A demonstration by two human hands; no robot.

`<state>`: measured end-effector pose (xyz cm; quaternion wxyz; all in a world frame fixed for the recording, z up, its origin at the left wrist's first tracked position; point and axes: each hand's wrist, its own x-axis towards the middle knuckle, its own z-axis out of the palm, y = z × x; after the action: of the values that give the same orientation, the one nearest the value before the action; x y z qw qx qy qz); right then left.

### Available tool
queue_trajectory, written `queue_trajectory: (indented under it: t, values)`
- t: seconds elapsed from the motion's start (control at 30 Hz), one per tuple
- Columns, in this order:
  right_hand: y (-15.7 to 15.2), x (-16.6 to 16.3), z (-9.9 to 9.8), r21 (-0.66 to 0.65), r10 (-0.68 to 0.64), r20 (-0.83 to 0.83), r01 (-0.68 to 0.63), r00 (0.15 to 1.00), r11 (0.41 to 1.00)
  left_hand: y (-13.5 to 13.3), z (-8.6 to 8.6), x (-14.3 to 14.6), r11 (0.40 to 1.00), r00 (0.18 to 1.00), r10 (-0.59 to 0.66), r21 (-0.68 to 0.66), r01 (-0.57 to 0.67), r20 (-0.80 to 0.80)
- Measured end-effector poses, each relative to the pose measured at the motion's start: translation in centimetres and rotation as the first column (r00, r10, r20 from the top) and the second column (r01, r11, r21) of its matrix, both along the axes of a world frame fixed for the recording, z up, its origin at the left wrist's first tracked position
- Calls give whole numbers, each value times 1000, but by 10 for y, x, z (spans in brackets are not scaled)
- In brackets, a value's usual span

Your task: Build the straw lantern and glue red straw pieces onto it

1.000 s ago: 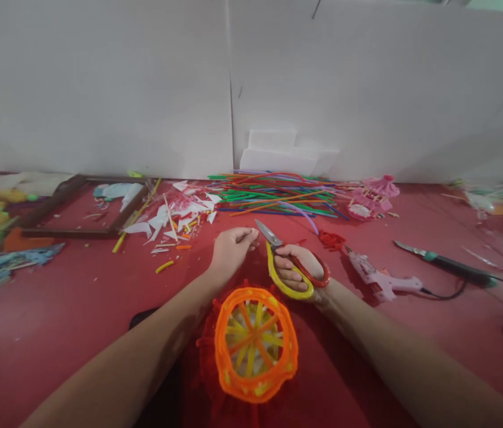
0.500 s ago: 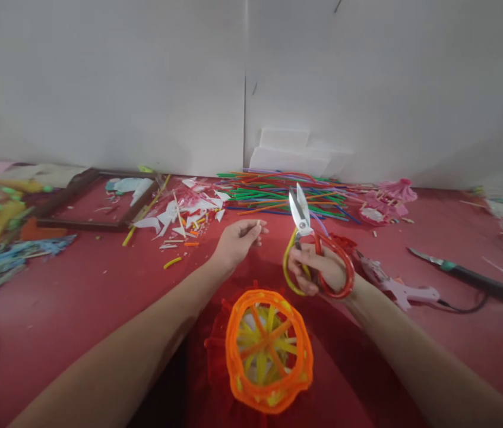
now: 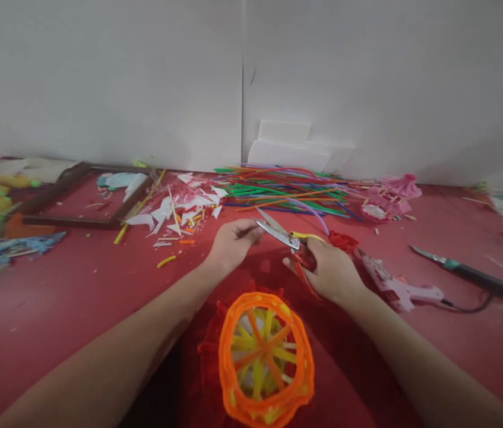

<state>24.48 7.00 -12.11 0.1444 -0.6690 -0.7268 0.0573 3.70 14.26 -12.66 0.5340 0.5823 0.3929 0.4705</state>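
Note:
My right hand [image 3: 329, 270] grips scissors [image 3: 280, 233] with a yellow and a red handle loop; the blades are apart and point left at my left hand [image 3: 231, 244]. My left hand is pinched on a small thin stick, whose tip sits between the blades. Below both hands, close to me, stands a round orange pipe-cleaner frame [image 3: 265, 356] with yellow and orange spokes over red fringe.
A heap of coloured pipe cleaners [image 3: 287, 190] lies by the white wall. White paper scraps and cut bits [image 3: 175, 217] are left of it, beside a dark wooden frame [image 3: 77, 199]. A pink glue gun [image 3: 396, 285], a green-handled tool [image 3: 460, 267] and pink craft pieces [image 3: 387, 199] lie right.
My right hand swung the scissors from pointing up to pointing left, bringing the blades to the stick in my left hand. My left hand stayed about where it was.

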Motion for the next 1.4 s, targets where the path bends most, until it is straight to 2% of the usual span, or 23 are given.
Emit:
queue_trajectory:
  t: [0.23,0.57,0.9,1.2,1.4]
  values:
    - [0,3,-2,-5,-3,69,3,998,1000,4,-4,-3,997,998,-19,70,24,-66]
    - [0,2,-3,-19,15,49,-14,999,1000,4,-3,-2,994,995,-52,91,60,-90]
    - [0,2,-2,-74,25,25,-24,999,997,5,-6,-2,994,994,-34,102,45,-107]
    - [0,-6,6,-113,-11,200,35,980,993,5,-4,-3,995,991,-15,97,28,-135]
    - [1,-6,4,-103,-23,253,50,967,993,3,-4,-3,997,989,0,82,12,-146]
